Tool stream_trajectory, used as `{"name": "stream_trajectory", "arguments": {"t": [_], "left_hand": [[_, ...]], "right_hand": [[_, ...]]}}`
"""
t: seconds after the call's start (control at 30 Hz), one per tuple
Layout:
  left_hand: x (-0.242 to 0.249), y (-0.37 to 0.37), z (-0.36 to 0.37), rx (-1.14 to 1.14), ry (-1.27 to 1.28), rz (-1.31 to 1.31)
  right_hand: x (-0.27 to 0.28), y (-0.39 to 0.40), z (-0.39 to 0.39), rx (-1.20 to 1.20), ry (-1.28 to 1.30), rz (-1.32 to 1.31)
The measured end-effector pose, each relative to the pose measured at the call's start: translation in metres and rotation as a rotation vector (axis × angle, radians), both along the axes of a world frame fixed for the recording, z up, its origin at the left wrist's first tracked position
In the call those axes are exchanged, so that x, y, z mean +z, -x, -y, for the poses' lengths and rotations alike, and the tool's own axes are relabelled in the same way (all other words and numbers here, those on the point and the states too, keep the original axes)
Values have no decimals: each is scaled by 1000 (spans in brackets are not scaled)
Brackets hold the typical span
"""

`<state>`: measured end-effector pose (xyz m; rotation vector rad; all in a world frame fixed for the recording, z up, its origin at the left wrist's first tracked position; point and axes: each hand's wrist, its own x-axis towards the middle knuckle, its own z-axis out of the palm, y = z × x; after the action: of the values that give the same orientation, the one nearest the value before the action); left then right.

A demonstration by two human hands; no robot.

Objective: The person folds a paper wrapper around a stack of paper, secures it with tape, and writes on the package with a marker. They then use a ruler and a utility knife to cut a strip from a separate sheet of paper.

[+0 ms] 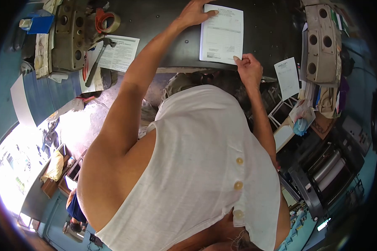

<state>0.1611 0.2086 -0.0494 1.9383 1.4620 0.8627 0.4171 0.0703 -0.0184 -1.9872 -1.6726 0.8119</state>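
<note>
Paper stack [222,35] | left hand [194,13] flat on top edge; right hand [248,67] pinching near corner

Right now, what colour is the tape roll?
Brown tape roll with an orange-red dispenser, head view.

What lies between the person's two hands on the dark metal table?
A white printed stack of paper sheets lies between them, in the head view. The left hand rests on its far corner, the right hand touches its near corner.

A print workshop. A roller press [329,169] stands beside a dark metal worktable [163,37]. Printed sheets [119,52], a hammer [98,58] and tape [107,21] lie about.
</note>
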Motion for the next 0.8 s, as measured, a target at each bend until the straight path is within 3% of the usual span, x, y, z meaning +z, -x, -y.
{"name": "stream_trajectory", "arguments": {"t": [0.03,0.23,0.43,0.53,0.6,0.67,0.8], "left_hand": [[4,-1,-5,-33,118,21],[-15,-4,-13,-78,157,52],[-8,-5,-12,-85,184,54],[-22,-1,-15,-112,27,72],[-22,-5,-16,-118,140,141],[-22,-5,-14,-105,82,147],[-8,-7,-10,-53,170,145]], "right_hand": [[1,2,0,-3,1,11],[-2,3,12,14,-167,4],[0,10,21,-27,-171,-46],[-21,2,22,78,-279,97],[-8,3,25,71,-248,115],[-15,4,26,28,-282,-43],[-6,6,28,6,-259,-67]]}}
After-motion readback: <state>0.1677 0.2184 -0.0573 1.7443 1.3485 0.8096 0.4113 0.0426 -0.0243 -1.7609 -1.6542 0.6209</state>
